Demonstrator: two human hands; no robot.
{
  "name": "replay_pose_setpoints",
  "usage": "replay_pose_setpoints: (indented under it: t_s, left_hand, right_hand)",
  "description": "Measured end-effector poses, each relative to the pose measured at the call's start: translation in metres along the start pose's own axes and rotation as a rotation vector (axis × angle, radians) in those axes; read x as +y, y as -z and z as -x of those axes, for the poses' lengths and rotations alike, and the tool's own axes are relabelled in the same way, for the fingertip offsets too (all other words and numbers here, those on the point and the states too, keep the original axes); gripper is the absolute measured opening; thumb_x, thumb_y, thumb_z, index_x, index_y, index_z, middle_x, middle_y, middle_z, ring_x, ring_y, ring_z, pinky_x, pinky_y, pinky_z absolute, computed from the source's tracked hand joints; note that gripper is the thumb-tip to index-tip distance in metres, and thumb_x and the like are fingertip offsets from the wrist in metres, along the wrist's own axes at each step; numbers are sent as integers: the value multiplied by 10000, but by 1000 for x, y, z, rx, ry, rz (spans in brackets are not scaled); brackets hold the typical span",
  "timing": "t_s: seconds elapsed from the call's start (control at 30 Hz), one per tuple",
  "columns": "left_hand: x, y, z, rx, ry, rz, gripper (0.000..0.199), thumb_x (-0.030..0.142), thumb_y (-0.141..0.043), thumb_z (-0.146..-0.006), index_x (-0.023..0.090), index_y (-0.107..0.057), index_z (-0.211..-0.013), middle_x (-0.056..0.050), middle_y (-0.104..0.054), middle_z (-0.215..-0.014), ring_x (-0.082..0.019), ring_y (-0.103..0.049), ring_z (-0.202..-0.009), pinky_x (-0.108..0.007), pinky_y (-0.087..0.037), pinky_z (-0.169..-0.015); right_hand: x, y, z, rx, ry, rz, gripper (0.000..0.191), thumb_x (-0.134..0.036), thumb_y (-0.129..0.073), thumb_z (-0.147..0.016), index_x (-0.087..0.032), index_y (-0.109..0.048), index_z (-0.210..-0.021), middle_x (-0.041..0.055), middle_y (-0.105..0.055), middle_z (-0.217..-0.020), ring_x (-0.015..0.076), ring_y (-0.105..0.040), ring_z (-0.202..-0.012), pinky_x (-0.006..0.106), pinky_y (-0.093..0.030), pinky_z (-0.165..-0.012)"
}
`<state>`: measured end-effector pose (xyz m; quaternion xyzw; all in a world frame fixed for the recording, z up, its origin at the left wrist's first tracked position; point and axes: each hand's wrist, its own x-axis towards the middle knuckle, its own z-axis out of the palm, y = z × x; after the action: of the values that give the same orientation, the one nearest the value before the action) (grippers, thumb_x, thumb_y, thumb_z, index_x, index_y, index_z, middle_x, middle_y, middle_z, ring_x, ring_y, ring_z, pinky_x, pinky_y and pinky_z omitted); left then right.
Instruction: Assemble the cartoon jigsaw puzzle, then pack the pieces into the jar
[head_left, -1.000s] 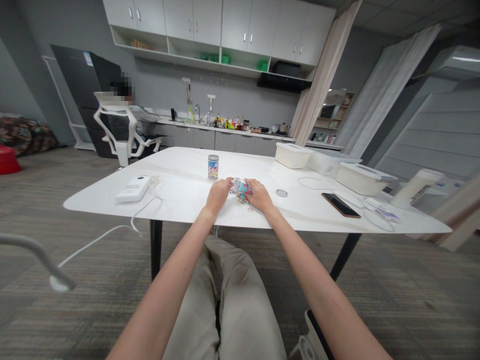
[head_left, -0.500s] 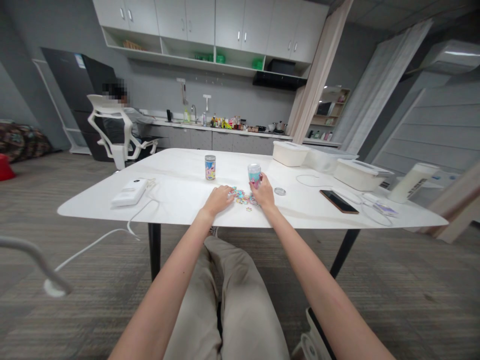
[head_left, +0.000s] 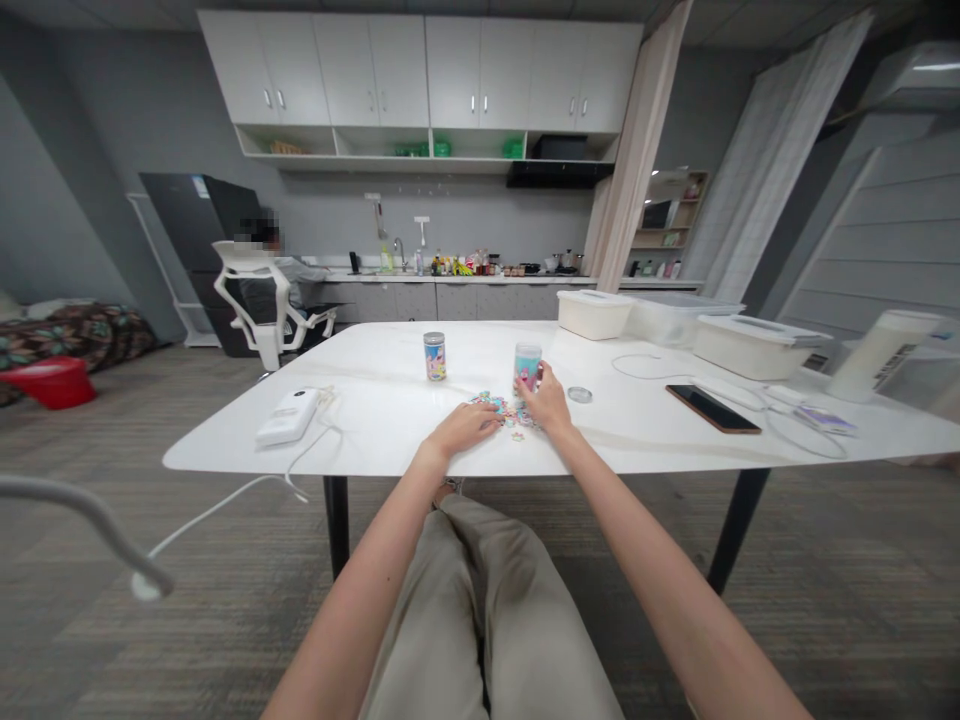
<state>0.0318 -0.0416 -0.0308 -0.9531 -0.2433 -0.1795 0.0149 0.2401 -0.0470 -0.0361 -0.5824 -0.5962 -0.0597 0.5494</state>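
Note:
My right hand (head_left: 549, 402) is wrapped round a small jar (head_left: 526, 368) with a pink and blue printed side, which stands near the middle of the white table (head_left: 367, 400). Beneath and between my hands lies a heap of small colourful flat pieces (head_left: 490, 401). My left hand (head_left: 466, 428) rests palm down at the heap's left edge, its fingers stretched over some of the pieces. One loose piece (head_left: 517, 436) lies nearer to me. Just right of the jar is a round clear lid (head_left: 580, 394). Farther left stands a second printed can (head_left: 435, 357) with a silvery top.
A white power bank (head_left: 289, 416) with a cable lies at the table's left. On the right are a phone (head_left: 712, 408), white lidded boxes (head_left: 757, 347), and a white bottle (head_left: 885, 355). A person sits in a white chair (head_left: 255, 290) at the back left.
My view has tilted up and turned slightly left. My left hand has slid right, over the edge of the heap. My right hand still holds the jar, now more upright.

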Motion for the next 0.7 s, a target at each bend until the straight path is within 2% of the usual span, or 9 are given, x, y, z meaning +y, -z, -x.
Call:
replay_pose_setpoints:
  t_s: [0.13, 0.33, 0.47, 0.6, 0.7]
  left_hand:
    - [0, -1, -1, 15, -22, 10, 306, 272, -433, -961, 235, -666, -1156, -57, -630, -1292, -187, -584, -1193, -347, -437, -1036]
    - [1, -4, -4, 35, 5, 18, 315, 246, -464, -932, 198, -626, -1197, -65, -640, -1272, -196, -572, -1202, -359, -430, -1053]
    - [1, -5, -4, 61, 1, -2, 307, 228, -466, -927, 179, -612, -1193, -84, -627, -1286, -214, -555, -1224, -381, -422, -1061]
    - [2, -5, -3, 75, 11, -15, 261, 203, -476, -913, 179, -620, -1129, -89, -665, -1200, -223, -599, -1154, -383, -455, -1014]
    - [3, -4, -3, 67, 29, -29, 225, 198, -484, -906, 179, -628, -1078, -91, -683, -1147, -233, -621, -1109, -382, -474, -972]
  right_hand:
    - [3, 1, -2, 40, -28, -79, 604, -486, -582, -825, -129, -452, -1295, 192, -657, -1126, 299, -646, -983, 453, -517, -864]
    - [6, 3, -3, 89, -78, -39, 592, -491, -567, -833, -129, -453, -1287, 198, -653, -1135, 304, -638, -997, 465, -507, -876]
    - [5, 4, -2, 46, -17, -36, 612, -487, -593, -816, -127, -448, -1289, 201, -639, -1171, 306, -627, -1035, 458, -494, -905]
    - [6, 2, -1, 62, -41, -25, 600, -494, -574, -823, -133, -447, -1285, 202, -634, -1177, 307, -626, -1039, 474, -487, -911]
    - [8, 0, 0, 47, -7, -34, 602, -489, -589, -812, -144, -447, -1284, 197, -619, -1210, 304, -618, -1065, 471, -484, -922]
